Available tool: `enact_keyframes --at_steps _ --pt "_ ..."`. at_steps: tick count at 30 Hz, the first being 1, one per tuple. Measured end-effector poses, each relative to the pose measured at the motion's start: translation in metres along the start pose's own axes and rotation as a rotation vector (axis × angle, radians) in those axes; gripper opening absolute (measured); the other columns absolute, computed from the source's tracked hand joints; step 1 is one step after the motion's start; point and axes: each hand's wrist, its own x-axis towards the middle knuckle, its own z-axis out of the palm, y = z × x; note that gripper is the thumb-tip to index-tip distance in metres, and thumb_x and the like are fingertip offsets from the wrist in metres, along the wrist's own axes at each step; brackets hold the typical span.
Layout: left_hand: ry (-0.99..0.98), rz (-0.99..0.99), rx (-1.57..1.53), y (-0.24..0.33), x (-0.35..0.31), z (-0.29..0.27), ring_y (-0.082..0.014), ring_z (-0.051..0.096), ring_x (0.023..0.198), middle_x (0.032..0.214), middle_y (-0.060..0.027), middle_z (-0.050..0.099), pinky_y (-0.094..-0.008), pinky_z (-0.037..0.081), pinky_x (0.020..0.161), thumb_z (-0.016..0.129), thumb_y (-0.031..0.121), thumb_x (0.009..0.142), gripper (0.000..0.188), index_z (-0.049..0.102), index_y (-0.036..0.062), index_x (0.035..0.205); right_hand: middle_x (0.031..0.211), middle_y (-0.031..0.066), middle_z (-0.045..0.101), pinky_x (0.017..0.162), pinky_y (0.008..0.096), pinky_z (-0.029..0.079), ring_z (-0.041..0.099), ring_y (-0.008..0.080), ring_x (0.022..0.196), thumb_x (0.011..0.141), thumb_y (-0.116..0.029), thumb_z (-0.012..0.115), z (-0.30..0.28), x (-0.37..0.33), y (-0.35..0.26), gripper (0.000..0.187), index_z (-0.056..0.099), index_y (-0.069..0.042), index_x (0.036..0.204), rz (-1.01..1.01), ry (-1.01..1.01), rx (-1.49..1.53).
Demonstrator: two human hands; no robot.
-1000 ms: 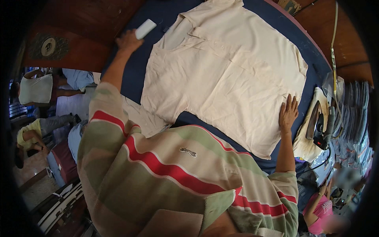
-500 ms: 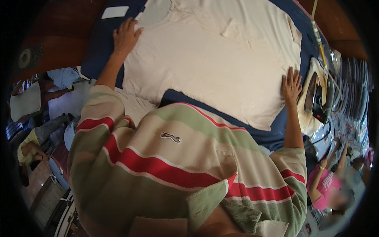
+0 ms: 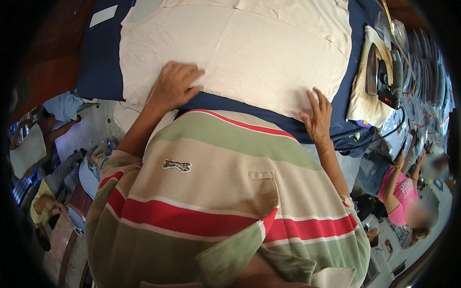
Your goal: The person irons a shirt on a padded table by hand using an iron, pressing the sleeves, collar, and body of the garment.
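Note:
A cream-coloured shirt (image 3: 230, 53) lies spread over the dark blue cover (image 3: 101, 67) of a table, with faint creases across it. At the shirt's near edge, left of the middle, is my left hand (image 3: 175, 86), its fingers loosely bent, apart and a little blurred. My right hand (image 3: 318, 115) is by the near right corner of the shirt, fingers spread, thumb side toward the cloth. Both hands look empty; whether the fingertips touch the cloth I cannot tell.
To the right, an iron (image 3: 384, 79) rests on a scorched pale pad (image 3: 360, 96), its cord trailing. Stacks of bagged dark garments (image 3: 425, 81) stand beyond it. A white card (image 3: 103, 16) lies at the far left. A person in pink (image 3: 398, 194) is at right; other people are at left.
Both hands have come nearer to me and inward, from the shirt's sides to its near edge. The shirt now lies flatter, its near edge straighter. The view has shifted.

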Motion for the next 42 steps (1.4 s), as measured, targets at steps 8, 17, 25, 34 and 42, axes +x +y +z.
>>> enact_keyframes --at_steps 8,17,25,34,42 --pt "0.058 0.056 -0.056 0.001 -0.012 0.016 -0.0186 0.054 0.082 0.084 -0.0018 0.056 -0.0317 0.041 0.077 0.063 0.014 0.077 0.008 0.058 0.0089 0.082 0.099 0.0037 0.06 0.076 0.035 0.041 0.055 0.0235 0.088 0.068 -0.001 0.067 -0.006 -0.047 0.015 0.02 0.052 -0.008 0.08 -0.058 0.008 -0.034" --pt "0.037 0.034 -0.034 0.007 -0.009 0.013 -0.0214 0.054 0.083 0.087 -0.0035 0.057 -0.0351 0.04 0.08 0.063 0.017 0.078 0.011 0.059 0.0086 0.084 0.08 0.0097 0.06 0.068 0.0343 0.045 0.057 0.0259 0.073 0.08 -0.019 0.065 0.003 -0.063 0.019 0.019 0.06 -0.002 0.088 0.551 0.324 0.363" --pt "0.074 -0.127 -0.096 0.01 -0.018 0.021 -0.0237 0.053 0.088 0.092 -0.0041 0.058 -0.0361 0.039 0.079 0.064 0.017 0.077 0.015 0.061 0.008 0.09 0.077 0.0099 0.058 0.066 0.0397 0.042 0.055 0.0281 0.075 0.078 -0.023 0.065 0.009 -0.063 0.007 0.021 0.061 -0.003 0.074 0.676 0.252 0.035" --pt "0.068 -0.13 -0.14 0.006 -0.016 0.023 -0.0248 0.054 0.085 0.089 -0.0047 0.058 -0.0353 0.04 0.079 0.063 0.014 0.078 0.012 0.061 0.0077 0.088 0.074 0.0058 0.055 0.07 0.0327 0.041 0.052 0.019 0.074 0.079 -0.013 0.066 0.027 -0.072 0.004 0.02 0.061 -0.004 0.095 0.759 0.492 0.591" --pt "0.086 -0.005 -0.04 0.006 -0.019 0.023 -0.0247 0.056 0.085 0.088 -0.0064 0.058 -0.0366 0.04 0.079 0.062 0.012 0.077 0.01 0.058 0.0072 0.086 0.083 0.0071 0.062 0.071 0.0324 0.042 0.054 0.0225 0.074 0.077 -0.004 0.063 -0.002 -0.077 0.021 0.019 0.067 -0.007 0.096 0.518 0.281 0.434"
